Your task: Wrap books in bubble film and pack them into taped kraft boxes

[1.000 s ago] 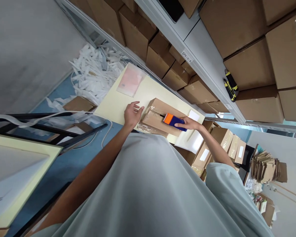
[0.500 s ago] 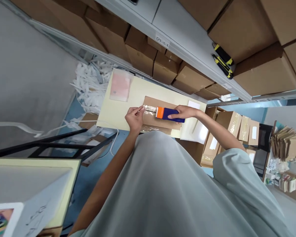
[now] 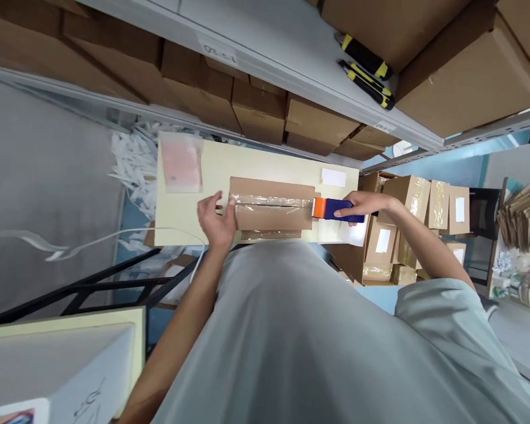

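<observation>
Blocky orange-and-navy tape dispenser, clasped in right hand, moved to right end of long brown cardboard box. Left hand spread, thumb at left end. Taping apparently underway; next probably needs a cut.

The right hand I'm watching has pulled the blue and orange tape tool from the middle of the box to its right end. Shiny tape now runs along the whole top, not just a short bit. The left hand has stopped pinching and opened up.
</observation>
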Demonstrator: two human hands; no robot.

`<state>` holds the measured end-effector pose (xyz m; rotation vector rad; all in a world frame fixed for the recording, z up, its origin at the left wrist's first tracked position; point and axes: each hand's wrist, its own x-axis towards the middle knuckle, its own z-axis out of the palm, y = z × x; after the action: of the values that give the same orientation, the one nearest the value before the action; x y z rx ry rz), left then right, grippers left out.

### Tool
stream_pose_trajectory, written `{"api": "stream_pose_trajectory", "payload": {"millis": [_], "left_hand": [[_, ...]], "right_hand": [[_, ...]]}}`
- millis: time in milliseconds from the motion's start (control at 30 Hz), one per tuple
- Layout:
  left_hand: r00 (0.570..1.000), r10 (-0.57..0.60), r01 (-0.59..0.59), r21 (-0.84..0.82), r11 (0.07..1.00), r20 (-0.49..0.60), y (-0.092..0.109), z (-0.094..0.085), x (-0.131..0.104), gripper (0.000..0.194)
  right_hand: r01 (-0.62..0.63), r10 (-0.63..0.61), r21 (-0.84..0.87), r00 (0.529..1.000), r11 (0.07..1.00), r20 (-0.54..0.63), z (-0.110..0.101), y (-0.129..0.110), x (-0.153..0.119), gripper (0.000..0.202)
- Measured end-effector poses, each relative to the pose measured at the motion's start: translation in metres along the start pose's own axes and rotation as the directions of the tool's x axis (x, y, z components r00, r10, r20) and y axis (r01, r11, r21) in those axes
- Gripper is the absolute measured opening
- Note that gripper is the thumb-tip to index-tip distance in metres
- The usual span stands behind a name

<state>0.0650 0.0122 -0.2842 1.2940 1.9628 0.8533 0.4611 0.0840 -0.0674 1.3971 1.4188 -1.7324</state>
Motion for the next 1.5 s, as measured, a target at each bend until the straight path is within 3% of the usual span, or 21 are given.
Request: {"api": "stream_pose_trajectory", "payload": {"millis": [67,100,133,200,267,300,367,467,733,967,1100,1267,1500], "left_hand": [[0.974,0.193,-0.205,0.106,0.973,0.117,0.017,-0.005,0.000,0.084],[0.929,0.292,-0.327,0.136,0.935,0.228,0.028,-0.004,0.000,0.103],[0.855,0.374,-0.446,0.142,0.884,0.361,0.039,-0.001,0.001,0.121],[0.649,0.464,-0.637,0.096,0.765,0.604,0.061,0.013,0.001,0.147],[0.478,0.482,-0.740,0.042,0.671,0.734,0.076,0.031,0.003,0.155],[0.430,0.481,-0.767,0.028,0.641,0.765,0.079,0.040,0.005,0.155],[0.387,0.474,-0.795,0.026,0.606,0.791,0.081,0.055,0.009,0.152],[0.386,0.467,-0.806,0.045,0.590,0.796,0.073,0.066,0.014,0.144],[0.377,0.513,-0.817,0.016,0.577,0.771,0.063,0.067,0.014,0.134],[0.369,0.503,-0.822,0.021,0.569,0.782,0.060,0.068,0.014,0.122],[0.390,0.466,-0.780,0.017,0.625,0.794,0.064,0.070,0.013,0.114],[0.450,0.399,-0.681,0.018,0.732,0.799,0.074,0.071,0.010,0.118],[0.442,0.372,-0.675,0.029,0.738,0.816,0.077,0.072,0.008,0.124]], "right_hand": [[0.003,-0.004,-0.020,1.000,1.000,-0.012,0.001,0.006,0.006,0.078],[0.003,-0.003,-0.028,1.000,1.000,-0.019,0.000,0.009,0.009,0.076],[0.001,-0.002,-0.032,1.000,0.999,-0.024,0.000,0.012,0.010,0.075],[-0.004,0.002,-0.036,0.999,0.999,-0.035,-0.003,0.018,0.009,0.073],[-0.009,0.007,-0.043,0.999,0.999,-0.037,-0.006,0.023,0.007,0.073],[-0.010,0.008,-0.050,0.999,0.999,-0.035,-0.007,0.025,0.006,0.073],[-0.007,0.005,-0.061,1.000,0.998,-0.027,-0.009,0.030,0.006,0.072],[0.005,-0.006,-0.053,1.000,0.999,-0.021,-0.011,0.039,0.010,0.069],[0.064,-0.064,0.015,0.997,0.998,0.037,-0.012,0.062,0.021,0.072],[-0.007,0.008,-0.061,1.000,0.998,0.019,-0.038,0.110,0.001,0.079],[-0.019,0.020,-0.053,1.000,0.998,0.020,-0.042,0.127,0.007,0.079],[-0.067,0.067,-0.070,0.998,0.995,-0.009,-0.037,0.134,0.031,0.073],[-0.157,0.138,-0.196,0.985,0.968,-0.105,-0.023,0.119,0.061,0.065]]}}
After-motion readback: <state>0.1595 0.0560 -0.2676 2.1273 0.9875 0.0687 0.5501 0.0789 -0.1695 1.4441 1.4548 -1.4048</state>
